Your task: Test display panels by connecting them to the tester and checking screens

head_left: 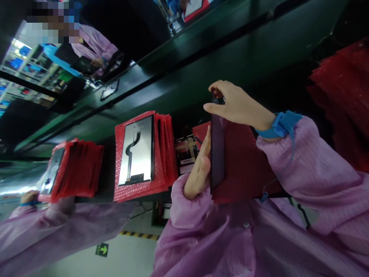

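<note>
A dark display panel (217, 154) stands tilted on edge in front of my chest, its glossy face turned to the right. My right hand (230, 102) curls thumb and fingers over its top end. Stretched flat along the panel's left side is my left hand (201, 165), its fingers straight and pointing up. Below and to the right of the panel lies a dark red sheet or bag (245, 161), partly covered by my right arm. A component with a barcode label (186, 159) shows just left of my left hand.
To the left, a silver-backed display panel with a flex cable (141, 150) lies on stacked red bubble bags (167, 154). Another red bag stack (79, 167) is farther left, by a co-worker's hand (29, 197). Red bags (346, 96) pile at right. A dark green rail (178, 65) runs behind.
</note>
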Demonstrator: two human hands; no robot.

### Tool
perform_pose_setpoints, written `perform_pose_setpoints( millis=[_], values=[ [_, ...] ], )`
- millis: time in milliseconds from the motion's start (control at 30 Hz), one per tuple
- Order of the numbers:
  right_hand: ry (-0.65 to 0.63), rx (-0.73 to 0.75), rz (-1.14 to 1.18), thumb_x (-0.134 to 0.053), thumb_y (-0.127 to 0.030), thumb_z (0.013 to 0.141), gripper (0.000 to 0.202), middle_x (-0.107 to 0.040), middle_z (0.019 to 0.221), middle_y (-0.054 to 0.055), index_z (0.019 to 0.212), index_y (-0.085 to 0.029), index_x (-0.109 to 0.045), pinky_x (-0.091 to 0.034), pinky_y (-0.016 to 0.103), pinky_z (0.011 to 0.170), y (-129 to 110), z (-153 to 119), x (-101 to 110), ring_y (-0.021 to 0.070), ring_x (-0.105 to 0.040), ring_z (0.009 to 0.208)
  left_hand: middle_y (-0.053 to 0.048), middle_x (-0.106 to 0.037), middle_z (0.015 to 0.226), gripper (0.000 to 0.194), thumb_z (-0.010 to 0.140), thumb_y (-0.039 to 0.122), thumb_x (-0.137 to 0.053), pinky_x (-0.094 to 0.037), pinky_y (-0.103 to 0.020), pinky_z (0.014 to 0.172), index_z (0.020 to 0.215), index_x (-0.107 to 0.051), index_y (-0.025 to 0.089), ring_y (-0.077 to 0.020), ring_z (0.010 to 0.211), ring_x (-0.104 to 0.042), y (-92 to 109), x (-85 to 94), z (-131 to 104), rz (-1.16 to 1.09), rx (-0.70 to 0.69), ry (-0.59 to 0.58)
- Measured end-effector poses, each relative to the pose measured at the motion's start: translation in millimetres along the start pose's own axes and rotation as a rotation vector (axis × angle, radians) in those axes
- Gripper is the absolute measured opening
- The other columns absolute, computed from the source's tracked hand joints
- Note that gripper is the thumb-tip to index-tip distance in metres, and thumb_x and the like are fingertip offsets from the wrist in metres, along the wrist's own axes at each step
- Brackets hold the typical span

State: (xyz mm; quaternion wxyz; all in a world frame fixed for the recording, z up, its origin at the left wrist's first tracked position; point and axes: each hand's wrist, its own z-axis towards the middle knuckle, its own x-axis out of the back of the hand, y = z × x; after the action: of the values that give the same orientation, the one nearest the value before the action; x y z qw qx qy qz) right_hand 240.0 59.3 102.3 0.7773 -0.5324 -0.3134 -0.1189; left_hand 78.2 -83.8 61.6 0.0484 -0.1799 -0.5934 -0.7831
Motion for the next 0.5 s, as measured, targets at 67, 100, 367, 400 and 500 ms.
perform_pose_setpoints(
  millis=[67,100,367,400,500],
  values=[
    [-0.003,-0.014,-0.007,-0.065,-0.035,0.088,0.038,-0.061,0.118,0.012,0.119,-0.016,-0.058,-0.046,0.047,0.104,1,1,2,0.0283,-0.059,0.111,-0.004,-0.043,0.157,0.057,0.102,0.06,-0.025,-0.03,-0.049,0.124,0.147,-0.047,0.032,-0.0257,0.147,-0.037,-11,1.7,-16,0.173,-0.05,0.098],
    [-0.007,-0.02,-0.007,-0.065,-0.034,0.088,0.036,-0.061,0.117,0.011,0.118,-0.016,-0.058,-0.046,0.047,0.103,0,1,2,0.0281,-0.059,0.11,-0.006,-0.047,0.152,0.051,0.103,0.054,-0.031,-0.032,-0.05,0.122,0.14,-0.056,0.031,-0.0265,0.144,-0.041,-21,3.7,-25,0.287,-0.04,0.212],
    [-0.049,-0.016,0.013,-0.06,-0.042,0.093,0.038,-0.063,0.118,0.01,0.122,-0.018,-0.056,-0.047,0.043,0.099,-2,0,-2,0.0271,-0.06,0.11,-0.007,-0.065,0.116,0.025,0.098,0.039,-0.053,-0.047,-0.045,0.107,0.104,-0.071,0.024,-0.0226,0.115,-0.06,-70,14.4,-74,0.421,0.163,0.59],
    [-0.046,-0.007,0.014,-0.059,-0.043,0.093,0.039,-0.063,0.119,0.01,0.123,-0.018,-0.055,-0.047,0.042,0.099,-1,-1,-3,0.0268,-0.061,0.11,-0.006,-0.066,0.116,0.024,0.097,0.038,-0.053,-0.047,-0.044,0.107,0.104,-0.072,0.024,-0.0223,0.116,-0.06,-64,13.1,-70,0.306,0.135,0.591],
    [-0.046,0.006,0.011,-0.056,-0.049,0.095,0.046,-0.063,0.126,0.012,0.129,-0.018,-0.053,-0.047,0.042,0.1,-2,-2,-7,0.0272,-0.06,0.115,-0.006,-0.068,0.124,0.029,0.095,0.043,-0.056,-0.046,-0.043,0.11,0.112,-0.072,0.026,-0.0242,0.124,-0.06,-40,8.0,-44,-0.164,0.071,0.532]
  ],
)
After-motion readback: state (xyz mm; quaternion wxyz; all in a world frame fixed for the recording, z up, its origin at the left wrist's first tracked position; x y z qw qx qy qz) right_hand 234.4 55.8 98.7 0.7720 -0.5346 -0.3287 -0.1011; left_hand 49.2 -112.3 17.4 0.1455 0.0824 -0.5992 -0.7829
